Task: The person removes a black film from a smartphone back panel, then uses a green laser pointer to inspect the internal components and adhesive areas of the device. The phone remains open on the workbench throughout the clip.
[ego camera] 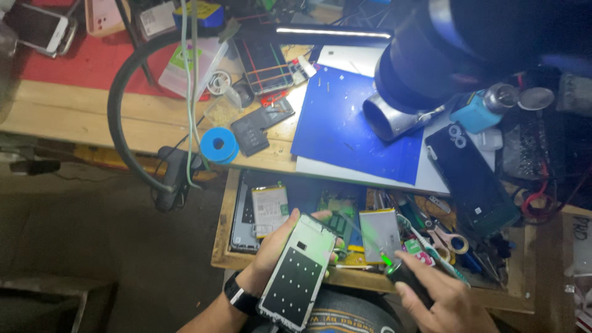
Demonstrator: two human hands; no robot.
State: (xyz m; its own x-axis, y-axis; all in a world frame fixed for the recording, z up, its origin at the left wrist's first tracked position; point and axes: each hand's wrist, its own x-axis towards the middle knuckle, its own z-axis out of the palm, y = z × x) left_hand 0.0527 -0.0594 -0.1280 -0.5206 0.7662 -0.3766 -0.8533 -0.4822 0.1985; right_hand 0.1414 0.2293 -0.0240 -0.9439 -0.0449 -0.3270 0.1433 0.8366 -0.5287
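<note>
— What have the hands got?

— My left hand (271,250) is clamped around a phone panel (298,269), tilted up over the open drawer (229,216), I'd judge so the light reaches it. My right hand (445,302) is closed on a small dark torch (404,277) glowing green.

— How do they sit?

— Apart: the panel lies just left of the torch tip, below the blue mat (345,123) on the surface (74,117).

Phone repair workshop; wooden counter (74,117) w/ blue work mat (345,123), solder spool (219,145), loose phones (475,179); open drawer (225,240) full of batteries (270,209), scissors (450,239), misc parts.
</note>
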